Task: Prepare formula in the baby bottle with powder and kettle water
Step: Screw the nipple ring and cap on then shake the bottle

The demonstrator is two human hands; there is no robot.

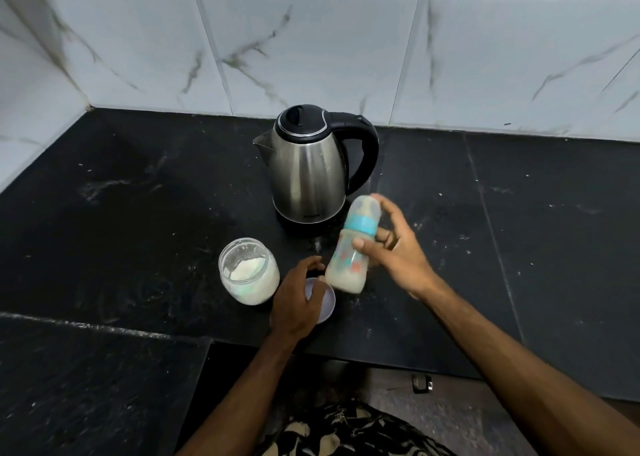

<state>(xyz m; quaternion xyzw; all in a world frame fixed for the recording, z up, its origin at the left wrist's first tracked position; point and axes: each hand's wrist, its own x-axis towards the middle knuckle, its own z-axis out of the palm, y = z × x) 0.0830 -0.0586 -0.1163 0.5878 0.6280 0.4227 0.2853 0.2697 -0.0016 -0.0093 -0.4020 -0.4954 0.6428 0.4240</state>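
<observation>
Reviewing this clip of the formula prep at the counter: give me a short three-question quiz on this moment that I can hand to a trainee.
1. True or false: the baby bottle is capped and holds milky liquid.
2. Which hand grips the bottle? A) left hand B) right hand C) neither
3. Fill in: the powder jar stands open, and the left hand rests on its ____, lying on the countertop.

Key
1. True; the teal collar and cover are on, and the bottle is tilted.
2. B
3. lid. The kettle stands behind, lid shut.
</observation>
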